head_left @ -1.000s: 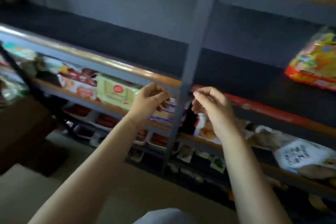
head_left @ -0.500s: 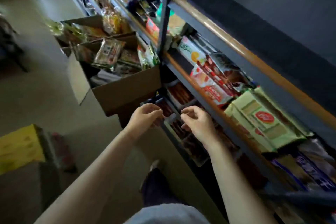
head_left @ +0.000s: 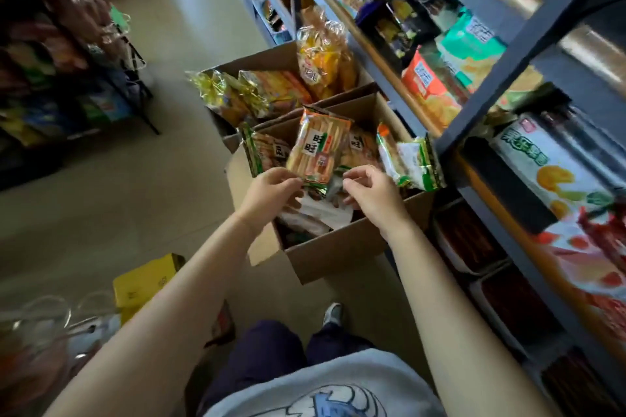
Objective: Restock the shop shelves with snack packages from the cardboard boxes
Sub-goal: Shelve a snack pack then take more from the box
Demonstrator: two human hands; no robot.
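Note:
An open cardboard box [head_left: 342, 249] stands on the floor against the shelves [head_left: 515, 54], with several rice cracker packages upright inside. My left hand [head_left: 271, 195] pinches the lower left edge of one orange and green cracker package [head_left: 316, 149] that rises above the box. My right hand [head_left: 374, 195] hovers just right of that package's bottom edge, fingers loosely curled, holding nothing that I can see. A second cardboard box [head_left: 261, 59] behind the first holds yellow and orange snack bags. The right-hand shelves carry many snack packs.
A yellow carton [head_left: 145, 281] lies on the floor at my left, with clear plastic bags [head_left: 44, 318] beside it. A dark display rack [head_left: 57, 54] full of snacks lines the left side. Bare aisle floor [head_left: 142, 186] runs between rack and boxes. My shoe shows near the box.
My view swung from the shelves down to the boxes. Both hands moved from empty in front of the shelf to the near box, and my left hand took hold of a cracker package.

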